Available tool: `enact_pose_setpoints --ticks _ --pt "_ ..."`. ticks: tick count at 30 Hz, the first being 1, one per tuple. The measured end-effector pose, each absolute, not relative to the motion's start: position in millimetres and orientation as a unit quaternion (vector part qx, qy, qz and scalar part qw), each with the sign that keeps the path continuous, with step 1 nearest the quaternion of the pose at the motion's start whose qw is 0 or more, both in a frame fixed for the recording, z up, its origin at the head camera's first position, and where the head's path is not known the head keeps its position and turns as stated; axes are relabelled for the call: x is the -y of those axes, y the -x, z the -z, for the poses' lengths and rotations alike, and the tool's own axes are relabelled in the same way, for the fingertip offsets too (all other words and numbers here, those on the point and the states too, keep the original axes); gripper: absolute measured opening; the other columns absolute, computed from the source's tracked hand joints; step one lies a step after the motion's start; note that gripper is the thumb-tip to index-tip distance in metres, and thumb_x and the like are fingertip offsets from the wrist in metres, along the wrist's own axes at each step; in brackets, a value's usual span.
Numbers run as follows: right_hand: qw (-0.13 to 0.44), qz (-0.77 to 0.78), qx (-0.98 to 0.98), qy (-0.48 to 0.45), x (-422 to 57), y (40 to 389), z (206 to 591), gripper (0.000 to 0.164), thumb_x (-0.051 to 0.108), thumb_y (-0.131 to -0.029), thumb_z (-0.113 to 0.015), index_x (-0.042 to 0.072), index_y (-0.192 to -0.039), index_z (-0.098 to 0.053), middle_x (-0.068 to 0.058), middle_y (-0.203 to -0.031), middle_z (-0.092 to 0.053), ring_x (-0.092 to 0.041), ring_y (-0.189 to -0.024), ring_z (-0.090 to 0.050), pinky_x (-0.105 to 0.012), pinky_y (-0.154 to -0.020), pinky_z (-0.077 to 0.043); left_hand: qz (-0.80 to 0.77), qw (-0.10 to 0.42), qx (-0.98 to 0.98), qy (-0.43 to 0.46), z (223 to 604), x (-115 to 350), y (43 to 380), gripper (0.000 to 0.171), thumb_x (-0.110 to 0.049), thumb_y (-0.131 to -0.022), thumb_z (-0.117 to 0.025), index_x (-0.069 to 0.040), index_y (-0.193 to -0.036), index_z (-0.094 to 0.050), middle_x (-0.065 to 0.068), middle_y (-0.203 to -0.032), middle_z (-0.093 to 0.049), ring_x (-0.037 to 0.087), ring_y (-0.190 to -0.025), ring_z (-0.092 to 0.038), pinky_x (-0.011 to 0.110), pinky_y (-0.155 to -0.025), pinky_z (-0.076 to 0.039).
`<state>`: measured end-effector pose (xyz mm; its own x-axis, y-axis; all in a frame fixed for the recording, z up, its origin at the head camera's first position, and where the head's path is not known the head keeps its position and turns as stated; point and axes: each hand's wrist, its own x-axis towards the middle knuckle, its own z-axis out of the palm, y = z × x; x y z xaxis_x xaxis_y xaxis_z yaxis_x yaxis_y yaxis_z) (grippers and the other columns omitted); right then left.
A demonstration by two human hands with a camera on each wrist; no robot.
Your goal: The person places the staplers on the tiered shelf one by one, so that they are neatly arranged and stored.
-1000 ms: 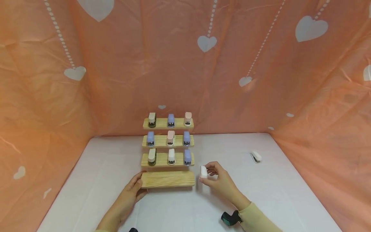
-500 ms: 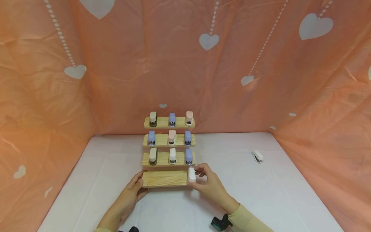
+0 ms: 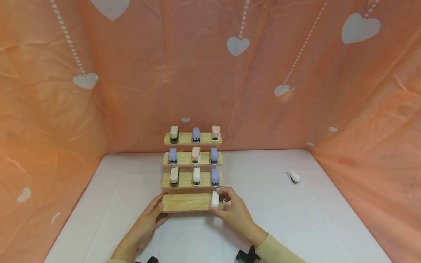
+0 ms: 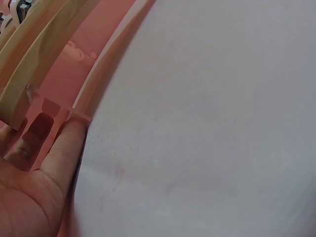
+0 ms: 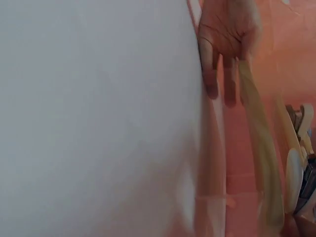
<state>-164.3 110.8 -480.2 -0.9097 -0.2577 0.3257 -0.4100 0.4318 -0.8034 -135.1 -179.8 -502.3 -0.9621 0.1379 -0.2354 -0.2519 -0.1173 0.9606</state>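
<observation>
My right hand [image 3: 236,213] pinches a white mini stapler [image 3: 215,199] between thumb and fingers, standing over the right end of the lowest wooden shelf [image 3: 185,202]. With my left hand [image 3: 146,221] I grip that shelf's left end. In the left wrist view, fingers [image 4: 61,148] of the left hand reach under the board to a clear plastic support [image 4: 61,106]. The tiered stand's upper shelves carry upright mini staplers: a beige one [image 3: 174,177], a white one [image 3: 196,176] and a purple one [image 3: 215,177] on the tier just above, with purple, pink and beige ones higher up.
Another white stapler [image 3: 293,177] lies on the white tabletop [image 3: 263,175] at the right. An orange cloth [image 3: 148,84] with white hearts encloses the back and sides. Black wrist devices [image 3: 248,254] show near the bottom edge.
My right hand has carried the white stapler leftward from beside the stand onto the lowest shelf's right end. The left hand keeps its grip on the shelf.
</observation>
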Motion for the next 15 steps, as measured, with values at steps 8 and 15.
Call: enact_pose_setpoints --ticks 8,15 --pt "0.042 -0.482 0.841 -0.241 -95.2 160.4 479.2 0.052 0.042 -0.08 -0.078 0.019 -0.119 -0.053 0.008 -0.112 -0.061 -0.012 -0.101 -0.058 -0.034 -0.089 -0.052 -0.746 0.129 -0.651 0.048 501.8 178.6 134.6 0.045 -0.018 -0.107 -0.026 -0.012 -0.151 -0.024 0.027 -0.155 -0.016 0.044 -0.137 -0.028 0.046 -0.108 -0.037" --pt "0.022 -0.463 0.844 -0.271 -73.1 162.1 474.7 0.052 0.042 -0.082 -0.076 0.018 -0.122 -0.052 0.005 -0.118 -0.059 -0.013 -0.109 -0.056 -0.034 -0.093 -0.05 -0.75 0.127 -0.648 0.043 502.2 179.1 135.9 0.045 -0.017 -0.107 -0.025 -0.011 -0.152 -0.023 0.026 -0.155 -0.016 0.043 -0.138 -0.027 0.046 -0.108 -0.036"
